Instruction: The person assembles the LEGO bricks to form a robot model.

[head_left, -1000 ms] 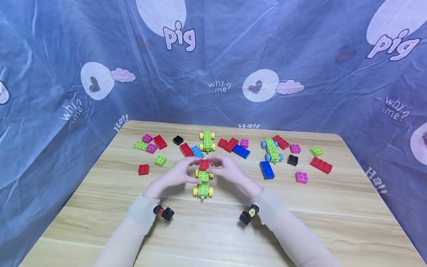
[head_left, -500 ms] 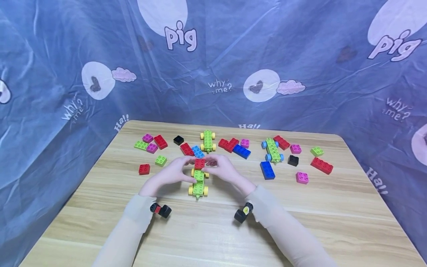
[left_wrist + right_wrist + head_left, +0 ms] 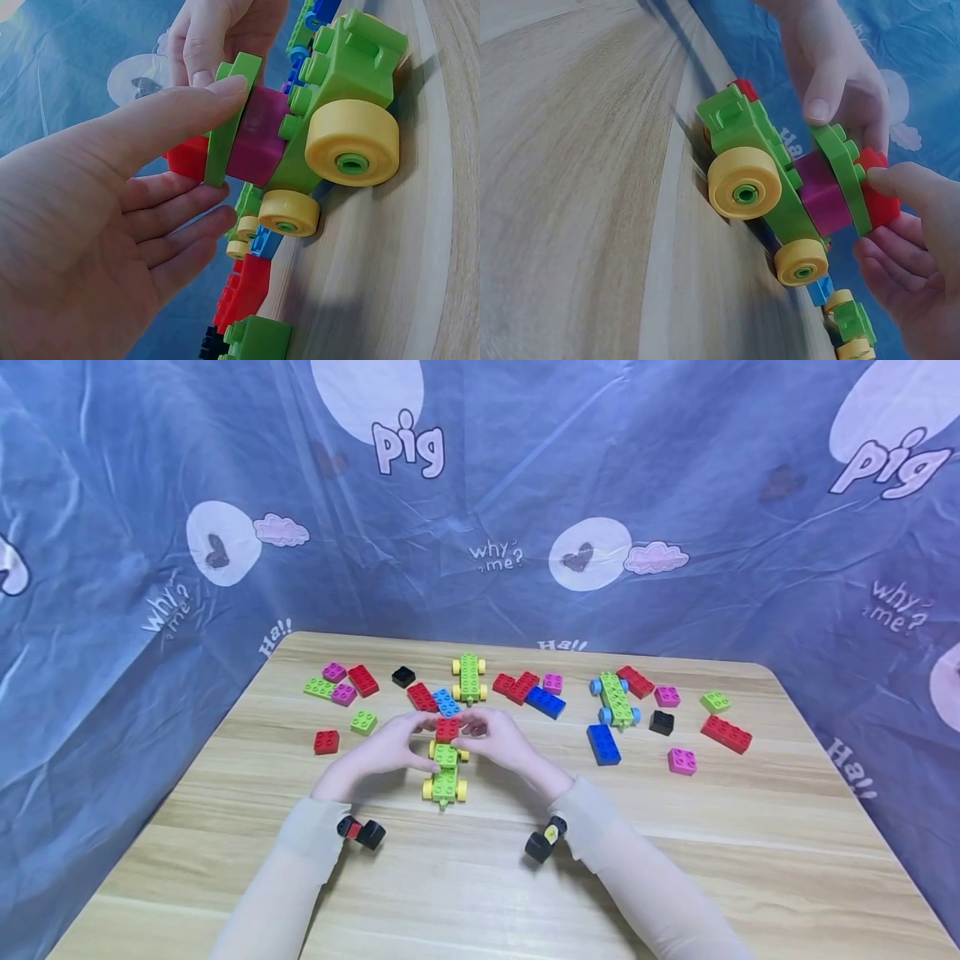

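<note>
In the head view a toy car of building bricks stands between both hands. Its base is a green wheeled chassis (image 3: 349,67) with yellow wheels (image 3: 745,182). A magenta brick (image 3: 259,135) sits on the chassis, a long green plate (image 3: 841,176) lies across that, and a red brick (image 3: 447,730) tops one end of the plate. My left hand (image 3: 390,747) holds the green plate, thumb at its near end and fingers along the other side. My right hand (image 3: 498,742) pinches the red brick, its thumb on one face and its fingers beyond.
Loose bricks lie across the far half of the wooden table (image 3: 480,885). Behind the held car is another green chassis with yellow wheels (image 3: 469,678); a blue-wheeled chassis (image 3: 617,699) stands right of it. A blue brick (image 3: 603,744) and a red brick (image 3: 326,742) lie nearer.
Both hands and the car shifted slightly left between the first and second frames, then stayed nearly still. The hold on the plate and the red brick looks the same.
</note>
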`<state>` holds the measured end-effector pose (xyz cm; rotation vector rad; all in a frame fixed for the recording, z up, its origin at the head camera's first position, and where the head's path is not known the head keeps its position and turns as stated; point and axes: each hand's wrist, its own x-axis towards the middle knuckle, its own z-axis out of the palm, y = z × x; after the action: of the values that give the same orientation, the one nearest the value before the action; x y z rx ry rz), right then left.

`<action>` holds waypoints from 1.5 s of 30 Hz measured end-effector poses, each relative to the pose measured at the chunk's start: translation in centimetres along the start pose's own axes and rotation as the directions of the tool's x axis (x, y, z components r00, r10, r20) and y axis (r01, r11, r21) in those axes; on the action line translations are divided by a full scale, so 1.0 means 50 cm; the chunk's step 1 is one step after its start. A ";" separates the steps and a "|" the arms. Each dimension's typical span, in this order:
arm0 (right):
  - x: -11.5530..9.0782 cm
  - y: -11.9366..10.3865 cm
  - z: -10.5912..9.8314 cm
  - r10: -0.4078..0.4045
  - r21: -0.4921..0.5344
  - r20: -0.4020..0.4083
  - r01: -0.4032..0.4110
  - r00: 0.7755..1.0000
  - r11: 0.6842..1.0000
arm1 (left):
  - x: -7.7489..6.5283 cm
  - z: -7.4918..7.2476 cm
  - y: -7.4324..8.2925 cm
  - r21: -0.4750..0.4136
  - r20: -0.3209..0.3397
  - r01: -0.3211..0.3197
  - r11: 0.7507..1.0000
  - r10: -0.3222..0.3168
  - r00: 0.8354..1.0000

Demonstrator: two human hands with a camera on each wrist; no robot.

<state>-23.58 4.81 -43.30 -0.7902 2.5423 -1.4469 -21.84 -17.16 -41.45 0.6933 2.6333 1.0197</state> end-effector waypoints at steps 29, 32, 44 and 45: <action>-0.003 0.034 -0.016 -0.002 0.110 -0.073 0.010 0.997 0.994 | 0.000 0.003 0.002 -0.021 -0.009 -0.015 1.000 0.015 1.000; 0.006 0.038 -0.024 -0.003 0.098 -0.087 0.012 0.996 0.995 | -0.001 0.001 0.003 -0.029 -0.011 -0.016 0.999 0.015 1.000; 0.052 0.054 -0.054 0.003 -0.098 -0.093 -0.012 0.996 0.995 | 0.000 0.002 0.007 -0.034 -0.004 -0.006 0.999 0.006 1.000; 0.058 0.053 -0.056 0.005 -0.112 -0.088 -0.014 0.996 0.994 | -0.001 0.002 0.007 -0.036 -0.003 -0.004 0.999 0.004 1.000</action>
<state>-28.02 6.64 -43.52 -0.7443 2.7099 -1.3757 -21.65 -16.88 -41.28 0.6905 2.6107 1.0673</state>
